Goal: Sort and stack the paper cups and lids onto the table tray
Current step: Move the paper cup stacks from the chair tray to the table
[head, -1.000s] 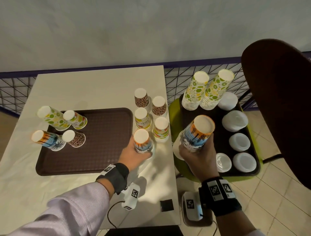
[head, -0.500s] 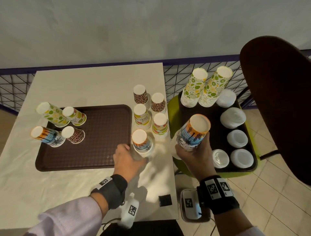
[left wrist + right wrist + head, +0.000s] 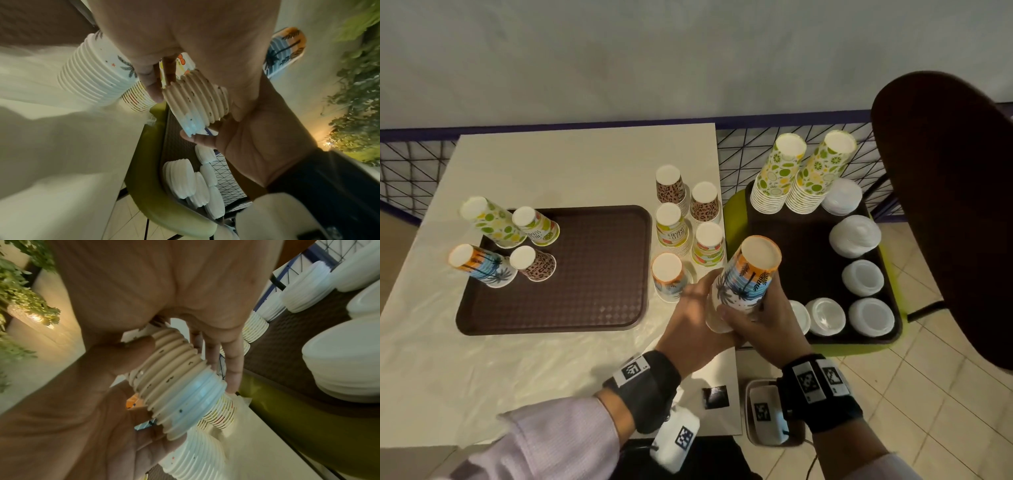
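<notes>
A tilted stack of palm-print paper cups (image 3: 744,277) is held above the table's right edge by both hands. My right hand (image 3: 748,317) grips its lower rims from the near side, and my left hand (image 3: 700,296) grips it from the left. The stacked rims (image 3: 174,381) show between the right thumb and fingers, and again (image 3: 195,97) under the left thumb. A brown table tray (image 3: 571,301) carries four upside-down cup stacks (image 3: 482,265) at its left end. A second palm-print stack (image 3: 669,275) stands on the table just left of my hands.
Leopard-print cups (image 3: 703,205) and summer-print cups (image 3: 671,228) stand between the tray and the table's edge. A second tray (image 3: 784,246) on a green stool holds two lime-print stacks (image 3: 780,171) and piles of white lids (image 3: 863,277). A dark chair back (image 3: 955,205) rises at right.
My left hand let go of the palm-print stack standing on the table and moved right onto the stack in my right hand. That stack shifted slightly left.
</notes>
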A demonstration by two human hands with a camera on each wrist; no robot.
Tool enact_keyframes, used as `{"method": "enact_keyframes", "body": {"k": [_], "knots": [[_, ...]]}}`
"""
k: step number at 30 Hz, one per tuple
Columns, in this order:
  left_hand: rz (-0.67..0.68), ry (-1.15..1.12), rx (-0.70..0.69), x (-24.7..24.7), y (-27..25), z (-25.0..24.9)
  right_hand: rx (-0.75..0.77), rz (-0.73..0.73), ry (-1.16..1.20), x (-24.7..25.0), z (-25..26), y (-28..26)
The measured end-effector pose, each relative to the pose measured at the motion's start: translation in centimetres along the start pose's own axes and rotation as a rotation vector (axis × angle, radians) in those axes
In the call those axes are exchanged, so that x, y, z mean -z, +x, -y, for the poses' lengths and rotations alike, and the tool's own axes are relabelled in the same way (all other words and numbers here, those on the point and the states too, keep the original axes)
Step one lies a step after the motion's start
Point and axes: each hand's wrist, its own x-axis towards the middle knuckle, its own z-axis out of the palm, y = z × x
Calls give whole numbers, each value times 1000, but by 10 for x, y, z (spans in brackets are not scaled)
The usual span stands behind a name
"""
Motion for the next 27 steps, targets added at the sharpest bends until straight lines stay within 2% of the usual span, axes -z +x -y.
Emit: {"method": "enact_keyframes", "body": {"k": [8,12,14,17,21,27], "knots": [[-39,-128,100,-6,-2,18,36,185,-64,-1,-2,-2],[-59,-149,136,-10,-6,33,28,227,-52,4,-2,-4],[-85,-133,169,-14,-8,46,-25,203,23,8,2,-5],[-81,-11,174,-18,-12,66,-23,121,43,13,2,-4],[-51,-23,244,-21,-19,84,-63,63,5,18,1,-1],[-90,-39,318,-22,-25,83,-71,4,29,22,1,1]]}}
